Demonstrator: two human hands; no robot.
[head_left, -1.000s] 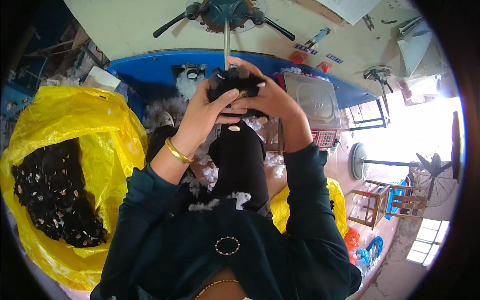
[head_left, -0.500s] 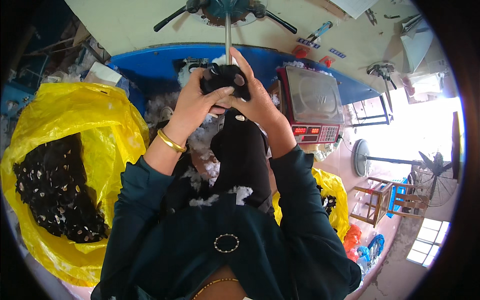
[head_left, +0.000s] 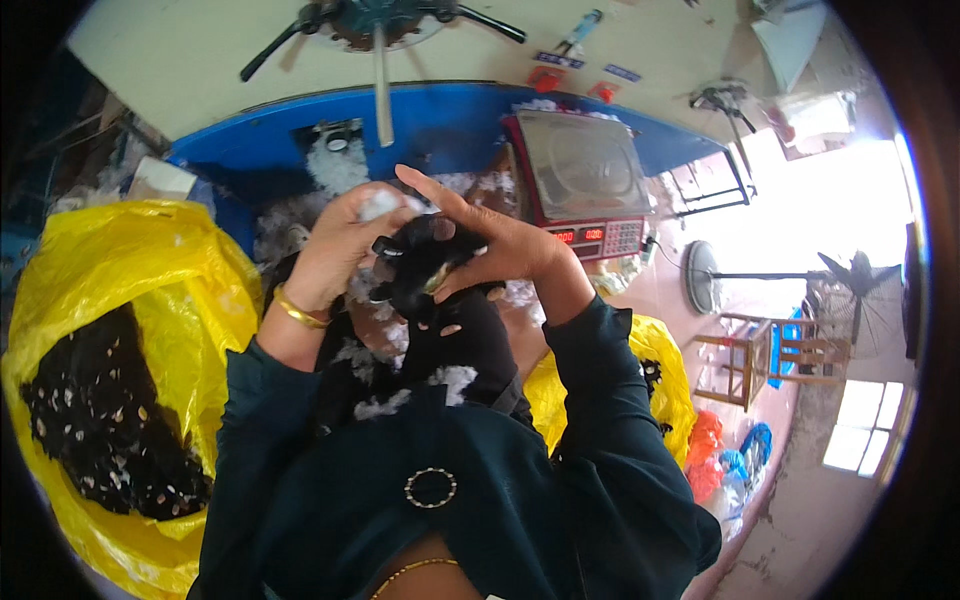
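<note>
Low over my lap, a small black plush toy (head_left: 415, 268) with pinkish and pale patches sits in my right hand (head_left: 505, 245). My right thumb presses on its near side and the index finger reaches out past it. My left hand (head_left: 335, 245) is closed on a tuft of white stuffing (head_left: 380, 206) at the toy's far left edge. Above both hands, the metal filling tube (head_left: 383, 95) points down toward me from the machine, apart from the toy. Part of the toy is hidden behind my right fingers.
A yellow sack (head_left: 150, 250) on the left holds many black plush pieces (head_left: 110, 420). A digital scale (head_left: 582, 165) stands right of my hands. Another yellow sack (head_left: 660, 375) lies at the right. Loose fluff (head_left: 335, 165) clings to the blue panel (head_left: 440, 120).
The black toy has come off the filling tube and moved down toward me. My left hand has shifted from the toy to a tuft of stuffing. The view has turned slightly.
</note>
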